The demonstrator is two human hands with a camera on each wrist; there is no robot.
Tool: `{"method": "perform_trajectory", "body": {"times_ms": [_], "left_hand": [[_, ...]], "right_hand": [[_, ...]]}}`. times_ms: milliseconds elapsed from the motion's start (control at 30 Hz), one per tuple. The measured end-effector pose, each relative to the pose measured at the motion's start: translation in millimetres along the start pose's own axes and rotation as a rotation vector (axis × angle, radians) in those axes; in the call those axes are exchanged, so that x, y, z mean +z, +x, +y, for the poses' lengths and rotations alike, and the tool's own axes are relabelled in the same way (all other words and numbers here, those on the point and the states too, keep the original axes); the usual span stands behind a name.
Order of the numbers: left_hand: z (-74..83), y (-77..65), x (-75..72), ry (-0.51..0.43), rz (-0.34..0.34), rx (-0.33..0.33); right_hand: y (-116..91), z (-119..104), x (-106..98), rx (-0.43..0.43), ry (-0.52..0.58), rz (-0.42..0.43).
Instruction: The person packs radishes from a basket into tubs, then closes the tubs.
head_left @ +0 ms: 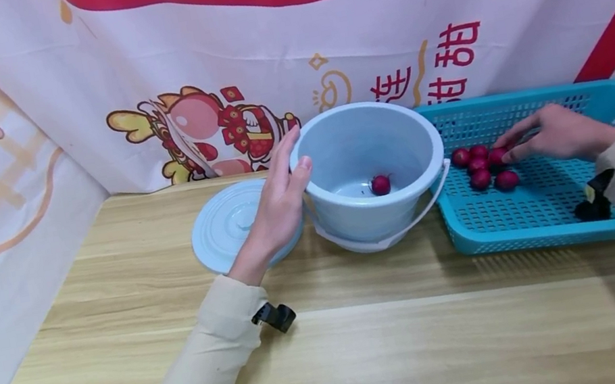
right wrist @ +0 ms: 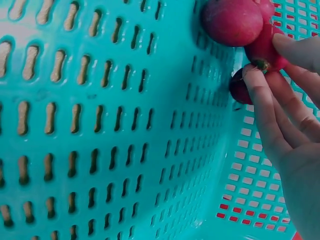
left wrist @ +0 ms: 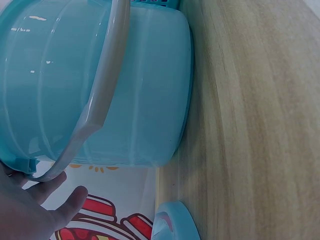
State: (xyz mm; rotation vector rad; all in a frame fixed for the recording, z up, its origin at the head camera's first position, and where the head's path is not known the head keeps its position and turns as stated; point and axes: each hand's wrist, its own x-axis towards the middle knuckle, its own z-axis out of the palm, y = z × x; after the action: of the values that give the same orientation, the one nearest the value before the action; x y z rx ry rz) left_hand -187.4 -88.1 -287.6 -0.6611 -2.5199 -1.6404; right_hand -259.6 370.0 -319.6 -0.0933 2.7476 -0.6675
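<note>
A light blue bucket (head_left: 358, 216) stands upright on the table with one red radish (head_left: 380, 185) on its inside bottom. My left hand (head_left: 277, 203) rests against the left side of the bucket's rim, fingers extended. In the left wrist view the bucket's pale handle (left wrist: 102, 95) hangs down along its side, close to the fingers. Inside a turquoise basket (head_left: 544, 237) on the right, my right hand (head_left: 565, 133) pinches a radish (right wrist: 262, 49) between thumb and fingers. Several other radishes (head_left: 481, 179) lie clustered beside it on the basket floor.
A round light blue lid (head_left: 222, 231) with a knob lies on the wooden table (head_left: 374, 359), left of the bucket and partly behind my left hand. The basket's left wall is close to the bucket. A printed cloth (head_left: 182, 42) hangs behind everything.
</note>
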Motion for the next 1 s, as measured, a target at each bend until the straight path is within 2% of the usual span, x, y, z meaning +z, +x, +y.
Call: {"method": "perform_trajectory", "body": {"times_ms": [133, 333, 433, 1000], "left_hand": [[-2.7, 0.6, 0.9, -0.01, -0.005, -0.003], [-30.3, 9.5, 5.2, -0.01, 0.014, 0.017], [-34.6, 11.6, 4.9, -0.005, 0.018, 0.024], [-40.9, 12.8, 5.9, 0.008, 0.035, 0.042]], "right_hand": [[-2.3, -0.2, -1.7, 0.017, 0.046, -0.001], [-6.5, -3.2, -2.3, 0.033, 0.099, 0.004], [-6.7, -4.9, -2.7, 0.029, 0.118, 0.006], [-8.1, -6.3, -1.4, 0.002, 0.195, 0.037]]}}
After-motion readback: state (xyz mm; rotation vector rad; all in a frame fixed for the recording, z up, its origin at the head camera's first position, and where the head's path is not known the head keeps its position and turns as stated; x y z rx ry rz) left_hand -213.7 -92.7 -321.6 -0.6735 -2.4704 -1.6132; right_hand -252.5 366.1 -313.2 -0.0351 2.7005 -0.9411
